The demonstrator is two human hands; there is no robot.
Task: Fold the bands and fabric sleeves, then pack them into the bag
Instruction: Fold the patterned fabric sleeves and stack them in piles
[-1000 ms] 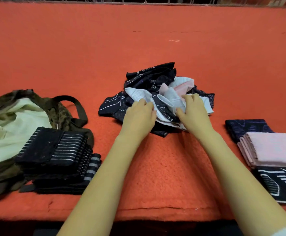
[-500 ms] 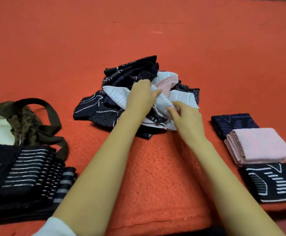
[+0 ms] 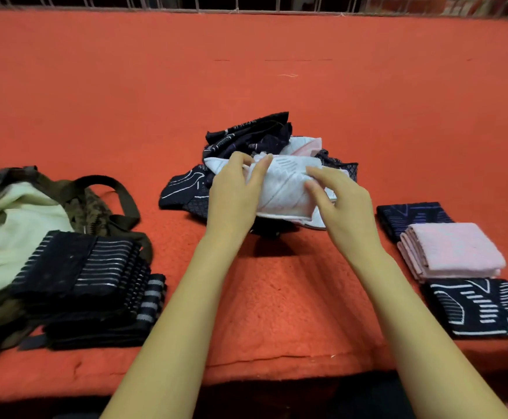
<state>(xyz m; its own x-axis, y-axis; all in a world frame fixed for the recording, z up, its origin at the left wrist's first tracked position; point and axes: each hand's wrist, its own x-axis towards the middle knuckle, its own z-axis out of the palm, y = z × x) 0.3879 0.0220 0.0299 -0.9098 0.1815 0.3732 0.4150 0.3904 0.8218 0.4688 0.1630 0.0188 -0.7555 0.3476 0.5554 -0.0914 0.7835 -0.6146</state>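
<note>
— While it sits over the dark pile (image 3: 243, 140), who holds the white sleeve (image 3: 283, 189)?
— Both: left hand (image 3: 234, 195) curls round its left end, right hand (image 3: 345, 207) pinches its right end, mid bench (image 3: 95, 101). The bag (image 3: 20, 213) lies open, well apart at the left.

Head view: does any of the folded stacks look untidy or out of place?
The dark striped stack on the left lies partly over the open bag, not inside it, and its lower pieces stick out unevenly. The pink stack looks neat.
</note>
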